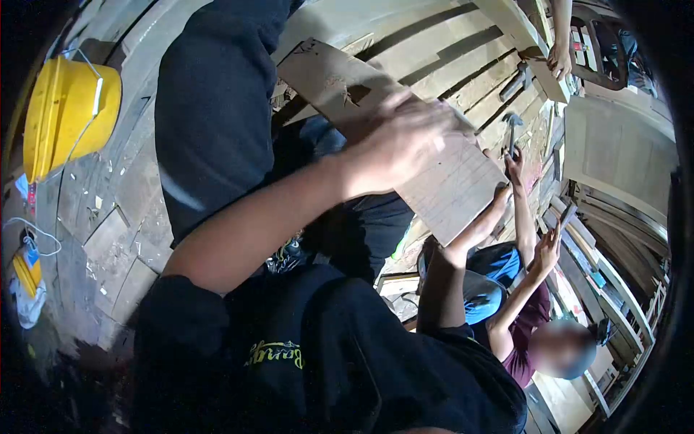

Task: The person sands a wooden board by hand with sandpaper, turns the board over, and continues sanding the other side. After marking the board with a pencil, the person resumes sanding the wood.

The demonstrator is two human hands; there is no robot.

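Observation:
A flat wooden board (457,186), marked with thin dark lines, slants across my lap. Over its upper face is my left hand (405,141), smeared by motion, so its fingers cannot be made out; a small pale patch shows near them, too blurred to name. At the board's right edge, my right hand (500,195) grips the wood, partly hidden behind it. Just beyond that hand, a co-worker's hand (515,163) holds a hammer (512,123) upright. The co-worker's other hand (548,249) is raised around a narrow object.
A slatted wooden pallet (448,61) lies beyond the board, with another hammer (515,81) on it. Another person's hand (559,61) rests on timber at upper right. A yellow bucket (76,116) is at left. Stacked planks (614,304) line the right side.

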